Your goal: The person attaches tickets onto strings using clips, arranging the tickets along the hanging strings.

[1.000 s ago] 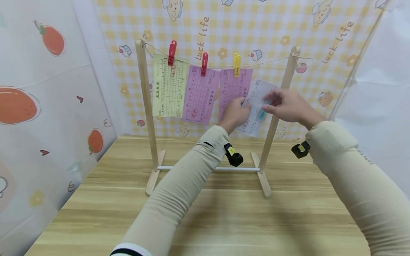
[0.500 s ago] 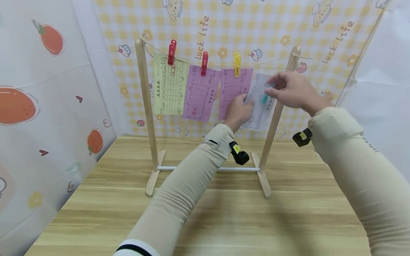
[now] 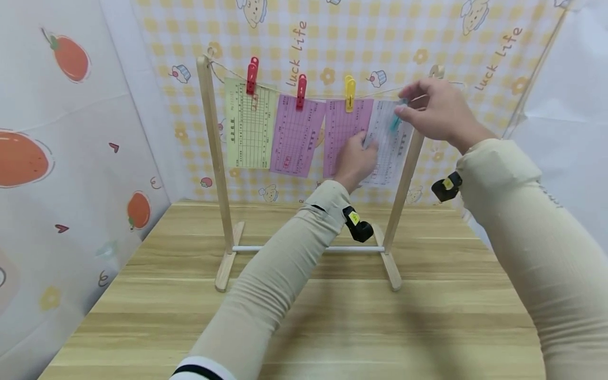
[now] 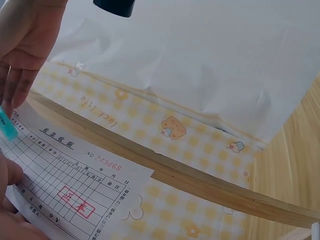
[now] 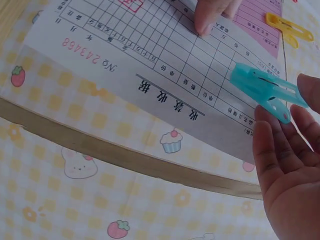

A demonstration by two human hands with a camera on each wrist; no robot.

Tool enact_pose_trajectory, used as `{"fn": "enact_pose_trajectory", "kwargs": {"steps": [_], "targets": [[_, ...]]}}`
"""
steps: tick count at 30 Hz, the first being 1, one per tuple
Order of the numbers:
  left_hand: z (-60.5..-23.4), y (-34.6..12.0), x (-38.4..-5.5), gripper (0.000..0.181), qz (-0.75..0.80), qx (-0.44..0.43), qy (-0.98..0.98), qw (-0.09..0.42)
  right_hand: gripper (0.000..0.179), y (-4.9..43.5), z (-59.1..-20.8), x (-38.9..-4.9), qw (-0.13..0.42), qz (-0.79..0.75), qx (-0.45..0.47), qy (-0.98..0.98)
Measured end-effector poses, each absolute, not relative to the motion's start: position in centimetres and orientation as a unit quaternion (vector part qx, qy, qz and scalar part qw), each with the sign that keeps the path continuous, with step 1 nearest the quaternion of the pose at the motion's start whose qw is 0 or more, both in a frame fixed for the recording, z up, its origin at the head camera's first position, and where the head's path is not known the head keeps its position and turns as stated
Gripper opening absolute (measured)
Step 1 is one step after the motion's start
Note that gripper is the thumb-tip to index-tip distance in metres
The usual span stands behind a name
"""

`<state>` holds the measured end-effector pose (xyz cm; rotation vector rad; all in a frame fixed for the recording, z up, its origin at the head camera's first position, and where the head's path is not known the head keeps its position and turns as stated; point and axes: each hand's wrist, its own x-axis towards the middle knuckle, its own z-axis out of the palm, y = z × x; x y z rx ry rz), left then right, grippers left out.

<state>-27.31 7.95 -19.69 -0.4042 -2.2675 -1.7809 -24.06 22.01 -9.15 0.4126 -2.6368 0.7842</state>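
Observation:
A white receipt slip (image 3: 386,158) with a printed grid and red stamp is upright beside the right post. My left hand (image 3: 356,161) pinches its left edge, thumb on the printed face. Between the right hand's (image 3: 439,111) thumb and fingers is a teal clothespin (image 5: 260,90), its nose over the slip's upper part. Whether the clothespin's jaws grip the paper, I cannot tell. The slip's top edge lies close to the string (image 3: 380,95); contact is unclear. On its left hangs a pink slip (image 3: 344,126) under a yellow clothespin (image 3: 350,94).
The string spans a wooden stand with a left post (image 3: 214,153) and a right post (image 3: 404,184). Red clothespins hold a yellow-green slip (image 3: 249,132) and another pink slip (image 3: 296,140). Behind is a checked backdrop (image 3: 275,31); below is a wood-grain table (image 3: 304,327).
The right hand has risen with the teal clothespin. The left hand has moved slightly up and right, lifting the white slip toward the string and making it more upright.

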Motion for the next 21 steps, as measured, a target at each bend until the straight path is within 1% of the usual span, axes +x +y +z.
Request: {"fn": "enact_pose_trajectory", "kwargs": {"steps": [6,10,15,18,21], "targets": [[-19.6,8.4,-27.0,0.026,-0.612,-0.131,-0.769,0.132,0.037,21.8,-8.4,-24.0,0.21,0.303,0.132,-0.92],[-19.6,8.7,-26.9,0.03,-0.607,-0.122,-0.774,0.134,0.028,21.6,-8.0,-24.1,0.255,0.333,0.132,-0.898],[-19.4,9.0,-26.7,0.029,-0.62,-0.12,-0.764,0.134,0.014,21.1,-7.5,-24.4,0.305,0.385,0.156,-0.857],[-19.2,9.2,-26.8,0.033,-0.626,-0.118,-0.759,0.134,0.013,20.8,-7.2,-24.6,0.328,0.42,0.172,-0.829],[-19.1,9.4,-26.8,0.038,-0.629,-0.114,-0.757,0.134,0.017,20.7,-6.8,-24.7,0.349,0.43,0.184,-0.812]]}}
